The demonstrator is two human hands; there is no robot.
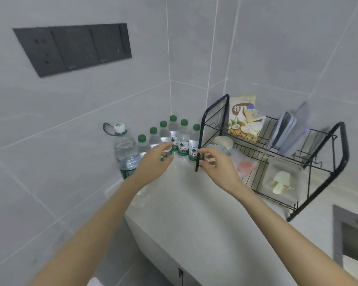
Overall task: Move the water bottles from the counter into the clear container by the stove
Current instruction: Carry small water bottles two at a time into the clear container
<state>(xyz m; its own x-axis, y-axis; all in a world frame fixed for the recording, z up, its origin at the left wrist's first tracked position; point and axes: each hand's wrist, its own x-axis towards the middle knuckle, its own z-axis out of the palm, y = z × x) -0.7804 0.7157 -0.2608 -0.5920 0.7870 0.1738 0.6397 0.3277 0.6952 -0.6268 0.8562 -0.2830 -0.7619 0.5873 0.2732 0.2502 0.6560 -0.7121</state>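
Reaching in from the near edge with two bare forearms across the worktop [184, 213], toward small water bottles [183, 141] clustered in the far corner, between a large bottle [125, 149] and a dish rack [277, 153]. All standing upright, long axis vertical, green caps up. Left hand [155, 159] with fingers [163, 146] loosely spread at the labels, contact unclear; right hand [217, 164] half-curled beside the rack's leg; both holding nothing. Probably full, so weighty, thin-walled and smooth: best gripped round the labelled middle, without squeezing hard. Clear container not in view.
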